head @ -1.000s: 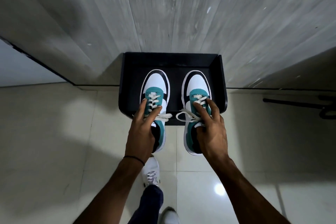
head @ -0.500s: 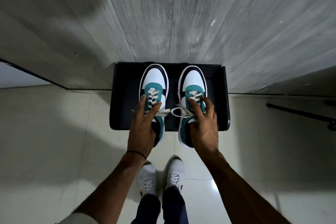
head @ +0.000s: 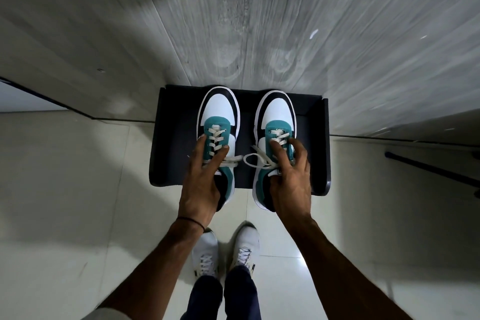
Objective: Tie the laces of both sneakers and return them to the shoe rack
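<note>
Closest to the camera are the person's own two white shoes point(head: 225, 251) on the pale shiny floor tiles point(head: 78, 202). Just past them, two bare arms reach forward.

The left hand point(head: 201, 179) is wrapped around the back half of the left sneaker, white, black and teal with cream laces point(head: 217, 122). Its fingers lie on the laces. The right hand point(head: 289, 182) holds the right sneaker in the same colours point(head: 275, 122) the same way. Each hand is clamped on its own shoe, and the two hands are apart, side by side.

Both sneakers lie long-ways, toes pointing away from the person and heels toward the hands. The laces look tied, with a loop point(head: 255, 161) sticking out between the shoes.

Under them is the flat black shoe rack with low side walls point(head: 314, 143). The toes reach near its back edge, but both heels hang over the front edge. So I think the shoes need one more little push straight forward. Both hands are about equally near.

Behind the rack is a grey wooden wall point(head: 259, 21).
</note>
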